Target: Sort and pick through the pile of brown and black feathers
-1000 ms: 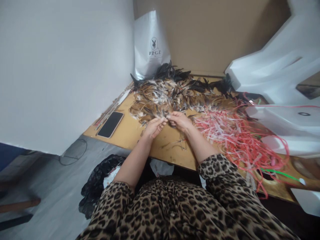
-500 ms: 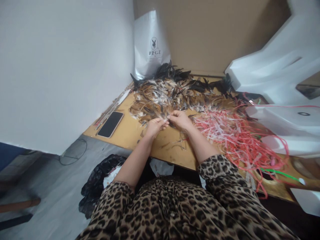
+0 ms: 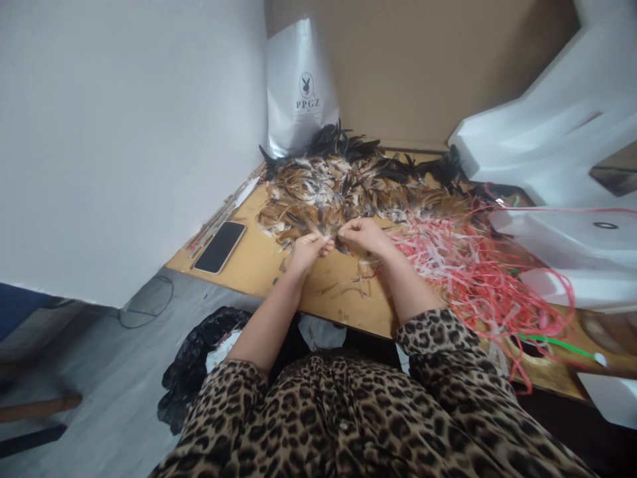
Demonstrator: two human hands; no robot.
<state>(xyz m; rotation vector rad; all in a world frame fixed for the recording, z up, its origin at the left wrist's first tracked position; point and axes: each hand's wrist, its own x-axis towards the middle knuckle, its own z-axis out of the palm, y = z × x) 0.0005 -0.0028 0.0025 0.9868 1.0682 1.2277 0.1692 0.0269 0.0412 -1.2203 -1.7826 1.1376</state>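
A wide heap of brown, white and black feathers [image 3: 343, 186] covers the back of a yellow wooden table [image 3: 259, 265]. My left hand [image 3: 308, 251] is at the heap's near edge, its fingers curled round a small bunch of feathers. Close beside it my right hand [image 3: 365, 236] pinches a feather from the same edge, thumb and fingers pressed together. The two hands almost touch. Both my sleeves are leopard print.
A tangle of red and pink plastic strips [image 3: 472, 272] lies right of my hands. A black phone [image 3: 220, 247] rests at the table's left edge by thin sticks. A white bag [image 3: 301, 86] stands at the back; white foam blocks [image 3: 557, 159] are piled on the right. A black bag [image 3: 199, 358] sits on the floor.
My right hand has shifted slightly up and to the right along the heap's edge. My left hand has stayed almost in place.
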